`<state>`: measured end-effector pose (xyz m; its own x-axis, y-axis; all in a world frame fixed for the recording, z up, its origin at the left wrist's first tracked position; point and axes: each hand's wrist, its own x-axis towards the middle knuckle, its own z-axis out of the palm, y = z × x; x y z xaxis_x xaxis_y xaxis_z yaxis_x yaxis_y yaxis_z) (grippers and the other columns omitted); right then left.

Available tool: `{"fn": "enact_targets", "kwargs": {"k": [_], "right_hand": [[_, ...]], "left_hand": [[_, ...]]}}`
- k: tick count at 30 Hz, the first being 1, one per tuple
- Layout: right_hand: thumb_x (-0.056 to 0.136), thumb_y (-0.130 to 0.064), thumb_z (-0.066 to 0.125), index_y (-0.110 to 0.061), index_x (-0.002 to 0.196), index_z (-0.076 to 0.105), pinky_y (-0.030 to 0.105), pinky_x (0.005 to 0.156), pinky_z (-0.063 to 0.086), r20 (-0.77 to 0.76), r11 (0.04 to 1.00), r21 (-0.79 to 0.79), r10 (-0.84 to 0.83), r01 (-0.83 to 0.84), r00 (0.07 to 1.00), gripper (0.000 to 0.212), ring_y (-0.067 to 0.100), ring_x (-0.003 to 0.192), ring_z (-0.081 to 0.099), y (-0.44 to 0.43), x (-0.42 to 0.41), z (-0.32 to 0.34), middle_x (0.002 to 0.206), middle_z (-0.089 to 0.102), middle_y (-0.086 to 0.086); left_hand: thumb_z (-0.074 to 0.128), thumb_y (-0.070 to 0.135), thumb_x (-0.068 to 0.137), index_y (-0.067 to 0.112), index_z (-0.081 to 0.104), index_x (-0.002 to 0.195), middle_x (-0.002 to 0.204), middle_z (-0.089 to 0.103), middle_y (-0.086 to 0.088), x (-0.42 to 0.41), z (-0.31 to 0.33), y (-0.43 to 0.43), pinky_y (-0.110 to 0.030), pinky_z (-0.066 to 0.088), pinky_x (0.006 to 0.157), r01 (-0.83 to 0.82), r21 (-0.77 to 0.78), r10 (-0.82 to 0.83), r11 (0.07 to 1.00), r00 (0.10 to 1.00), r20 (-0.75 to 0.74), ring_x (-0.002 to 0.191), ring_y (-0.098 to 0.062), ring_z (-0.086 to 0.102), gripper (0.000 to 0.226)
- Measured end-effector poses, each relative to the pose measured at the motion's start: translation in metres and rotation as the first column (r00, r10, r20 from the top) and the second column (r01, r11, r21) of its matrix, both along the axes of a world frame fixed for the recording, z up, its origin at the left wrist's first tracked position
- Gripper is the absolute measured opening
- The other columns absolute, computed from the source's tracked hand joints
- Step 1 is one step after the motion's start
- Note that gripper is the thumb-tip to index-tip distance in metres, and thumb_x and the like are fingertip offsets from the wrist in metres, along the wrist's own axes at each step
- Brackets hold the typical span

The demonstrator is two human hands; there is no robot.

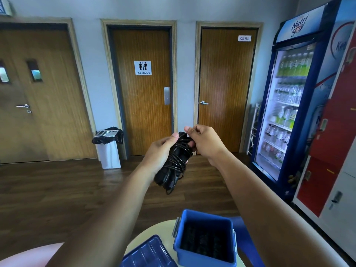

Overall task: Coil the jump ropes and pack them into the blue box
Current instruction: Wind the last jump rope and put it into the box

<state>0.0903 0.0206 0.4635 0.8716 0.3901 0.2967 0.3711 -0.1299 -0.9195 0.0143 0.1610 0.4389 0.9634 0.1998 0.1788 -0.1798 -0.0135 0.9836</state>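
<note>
Jump rope: black, wound into a tight bundle with cord wrapped crosswise round the handles. Held up in the air over the wooden floor, tilted, lower end toward the camera. Well above and beyond the blue box.

Left hand: wrapped round the middle of the bundle from the left, thumb laid along the upper part, fingers curled behind and mostly hidden.

Right hand: at the upper end of the bundle, fingertips closed in a pinch there; exact strand pinched not discernible.

Blue box: open, upright on the round cream counter, grey latches on both sides. Dark contents inside, too dim to identify.

Blue lid: lying on the counter just left of the box.

Surroundings: three wooden doors, middle one signed RESTROOM, right one labelled HOSE REEL. White bin with black liner between left and middle doors. Drinks fridge at right, stocked with bottles; red and white lockers beside it.
</note>
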Motion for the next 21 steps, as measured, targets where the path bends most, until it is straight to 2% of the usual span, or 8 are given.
{"fn": "enact_targets", "kwargs": {"k": [4,8,11,13,15,18,19,21], "right_hand": [[0.099,-0.038,0.059,-0.005,0.098,0.063,0.029,0.068,0.054,-0.175,0.995,0.086,0.065,-0.051,0.982,0.033,0.014,0.058,0.063,-0.001,0.003,-0.011,0.057,0.064,0.0],[0.099,-0.026,0.059,-0.006,0.099,0.061,0.024,0.062,0.055,-0.335,0.952,0.261,0.242,-0.157,0.911,0.02,0.013,0.061,0.062,-0.01,0.004,-0.021,0.065,0.067,0.003],[0.1,-0.018,0.057,-0.01,0.089,0.058,0.026,0.066,0.057,-0.34,0.919,0.346,0.31,-0.188,0.888,0.013,0.015,0.069,0.063,-0.012,0.001,-0.026,0.073,0.068,0.004],[0.101,-0.013,0.056,-0.01,0.089,0.058,0.029,0.075,0.059,-0.313,0.903,0.372,0.339,-0.214,0.887,0.012,0.018,0.078,0.065,-0.011,-0.001,-0.026,0.082,0.069,0.006],[0.101,-0.01,0.054,-0.01,0.09,0.058,0.027,0.078,0.059,-0.287,0.887,0.395,0.366,-0.238,0.886,0.012,0.017,0.082,0.068,-0.011,-0.004,-0.025,0.088,0.07,0.006],[0.1,-0.008,0.055,-0.006,0.091,0.058,0.027,0.08,0.06,-0.28,0.899,0.4,0.307,-0.18,0.91,0.01,0.018,0.087,0.068,-0.008,-0.007,-0.022,0.094,0.068,0.01],[0.099,-0.008,0.057,-0.003,0.093,0.058,0.029,0.081,0.061,-0.292,0.917,0.377,0.251,-0.13,0.923,0.008,0.02,0.088,0.069,-0.006,-0.007,-0.022,0.098,0.068,0.013],[0.098,-0.011,0.061,0.002,0.102,0.06,0.032,0.079,0.062,-0.31,0.951,0.306,0.134,-0.035,0.941,0.014,0.025,0.092,0.072,-0.003,-0.007,-0.024,0.104,0.069,0.017]], "left_hand": [[0.062,0.043,0.096,0.019,0.078,0.099,0.091,0.075,-0.023,0.001,-0.007,0.001,-0.046,0.059,0.078,-0.03,-0.004,0.029,1.0,0.999,-0.012,0.079,-0.038,0.073,0.029],[0.063,0.038,0.097,0.017,0.078,0.099,0.09,0.077,-0.017,0.002,-0.009,0.005,-0.046,0.059,0.08,-0.084,0.062,0.085,0.995,0.996,-0.013,0.08,-0.036,0.075,0.026],[0.063,0.033,0.097,0.014,0.078,0.097,0.092,0.075,-0.022,0.006,-0.011,0.009,-0.053,0.056,0.084,-0.092,0.025,0.093,0.995,0.995,-0.021,0.079,-0.039,0.072,0.025],[0.065,0.033,0.094,0.01,0.077,0.099,0.092,0.073,-0.027,0.006,-0.011,0.01,-0.059,0.054,0.084,-0.098,-0.044,0.097,0.994,0.995,-0.023,0.08,-0.043,0.07,0.026],[0.067,0.035,0.089,0.007,0.075,0.101,0.093,0.072,-0.029,0.008,-0.009,0.011,-0.059,0.053,0.083,-0.096,-0.065,0.094,0.993,0.995,-0.027,0.083,-0.045,0.068,0.032],[0.061,0.033,0.092,0.008,0.072,0.1,0.093,0.072,-0.027,0.006,-0.003,0.012,-0.049,0.054,0.08,-0.085,-0.028,0.082,0.996,0.994,-0.077,0.084,-0.043,0.069,0.029],[0.06,0.038,0.09,0.011,0.072,0.098,0.094,0.074,-0.024,0.006,0.0,0.013,-0.048,0.054,0.083,-0.089,0.016,0.091,0.996,0.989,-0.116,0.086,-0.042,0.07,0.031],[0.057,0.048,0.084,0.016,0.072,0.09,0.092,0.075,-0.01,0.007,0.005,0.015,-0.046,0.051,0.089,-0.105,0.197,0.143,0.975,0.971,-0.19,0.092,-0.035,0.07,0.035]]}}
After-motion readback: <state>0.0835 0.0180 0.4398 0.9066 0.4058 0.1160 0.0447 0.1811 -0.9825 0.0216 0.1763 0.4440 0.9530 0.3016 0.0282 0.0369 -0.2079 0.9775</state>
